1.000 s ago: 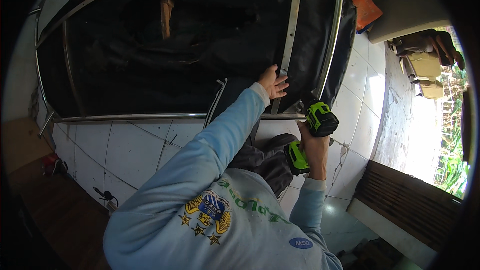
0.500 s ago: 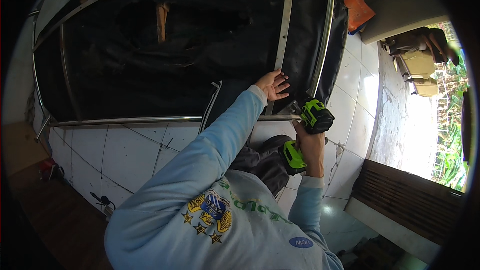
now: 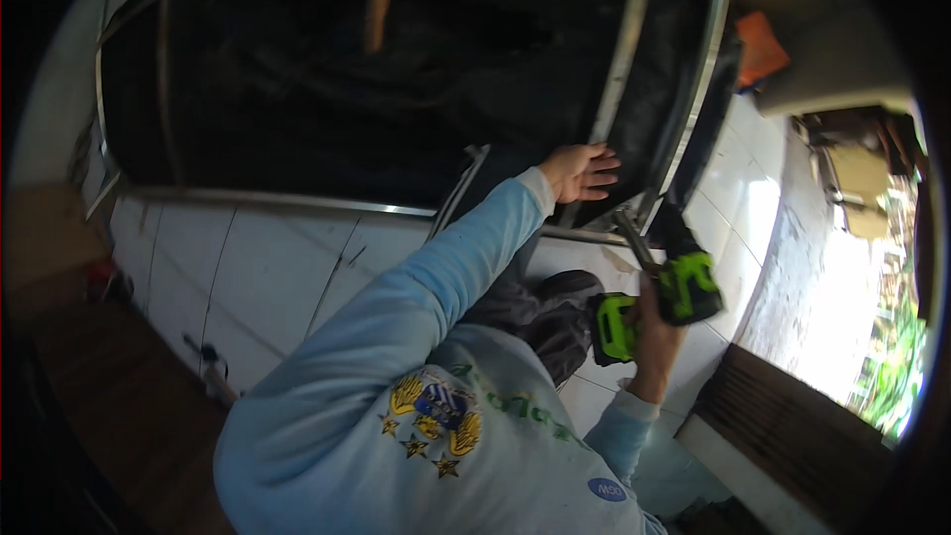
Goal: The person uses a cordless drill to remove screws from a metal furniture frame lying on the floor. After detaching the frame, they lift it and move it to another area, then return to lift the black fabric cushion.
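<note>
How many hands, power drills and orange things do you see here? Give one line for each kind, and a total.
Hands: 2, left hand on the metal frame, right hand gripping the drill
Green power drill: 1
Orange things: 1, orange object
Total: 4

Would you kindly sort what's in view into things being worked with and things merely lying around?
In use:
- left hand flat on the dark screen panel
- right hand gripping the green drill
- metal frame

Lying about:
- orange object
- wooden bench
</note>
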The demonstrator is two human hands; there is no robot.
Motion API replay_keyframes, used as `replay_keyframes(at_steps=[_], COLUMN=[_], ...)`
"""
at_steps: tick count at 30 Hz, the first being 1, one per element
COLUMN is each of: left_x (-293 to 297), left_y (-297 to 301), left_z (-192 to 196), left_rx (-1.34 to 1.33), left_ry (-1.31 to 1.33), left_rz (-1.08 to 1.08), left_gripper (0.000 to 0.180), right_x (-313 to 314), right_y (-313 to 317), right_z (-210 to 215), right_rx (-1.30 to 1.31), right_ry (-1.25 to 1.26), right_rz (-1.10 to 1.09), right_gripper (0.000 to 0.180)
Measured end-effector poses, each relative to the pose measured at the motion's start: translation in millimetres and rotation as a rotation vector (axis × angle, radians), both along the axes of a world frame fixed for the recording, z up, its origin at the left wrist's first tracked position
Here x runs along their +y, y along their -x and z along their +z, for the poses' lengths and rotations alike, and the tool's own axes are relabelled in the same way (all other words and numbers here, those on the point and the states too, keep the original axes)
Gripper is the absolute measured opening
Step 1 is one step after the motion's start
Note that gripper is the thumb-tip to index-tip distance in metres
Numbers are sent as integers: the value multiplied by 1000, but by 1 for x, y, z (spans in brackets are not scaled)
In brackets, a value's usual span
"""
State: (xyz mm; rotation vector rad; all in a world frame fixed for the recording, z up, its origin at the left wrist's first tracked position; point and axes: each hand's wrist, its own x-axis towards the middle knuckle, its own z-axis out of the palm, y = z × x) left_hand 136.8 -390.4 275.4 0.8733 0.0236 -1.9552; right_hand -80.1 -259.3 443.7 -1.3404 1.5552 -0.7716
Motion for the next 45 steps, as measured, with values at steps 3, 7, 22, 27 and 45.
replay_keyframes(at_steps=[3,7,22,27,45], left_x=[56,174,452,423,504], left_y=[-35,-116,-162,-182,-152], left_z=[44,41,-207,-245,-267], left_rx=[-123,-540,-1648,-1780,-1098], left_ry=[163,211,-906,-746,-1248], left_rz=[-43,91,-165,-491,-563], left_gripper=[31,38,22,19,32], right_x=[8,2,-4,4,-108], right_y=[18,32,-20,-28,-64], right_z=[7,13,18,36,-30], right_rx=[-28,223,236,333,-17], right_ry=[103,185,168,133,88], right_rz=[-68,-67,39,34,29], right_gripper=[27,39,39,37,25])
